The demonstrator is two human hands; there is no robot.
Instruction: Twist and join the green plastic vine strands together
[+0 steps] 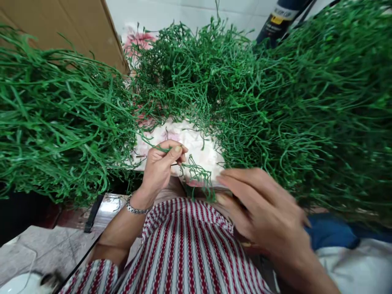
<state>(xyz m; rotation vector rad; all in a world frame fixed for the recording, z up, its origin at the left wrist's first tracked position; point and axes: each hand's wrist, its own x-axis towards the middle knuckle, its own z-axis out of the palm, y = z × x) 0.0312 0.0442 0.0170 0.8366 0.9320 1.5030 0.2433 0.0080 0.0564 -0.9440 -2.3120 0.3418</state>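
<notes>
Green sprig (pixel 196 173): one small piece of thin green plastic strands, pinched at its stem end by the left hand and trailing toward the right hand, lying over the near edge of the white cloth.
Left hand (pixel 161 165): one, wrist bent upward, thumb and forefinger pressed together on the sprig's stem, other fingers curled in; a metal bracelet (pixel 134 209) sat on the wrist.
Right hand (pixel 263 206): one, back toward the camera, blurred, fingers stretched out and close together pointing left, fingertips just beside the sprig's loose end; whether it gripped anything could not be told.
White cloth (pixel 186 143): one, with faint pink marks, lying in the middle between the heaps.
Green heaps (pixel 61 122): three large masses of the same green strands, at the left, centre back and right, ringing the cloth.
Cardboard box (pixel 67 24): one, at the far left corner.
Striped sleeve (pixel 183 253): red and white, at the near edge.
</notes>
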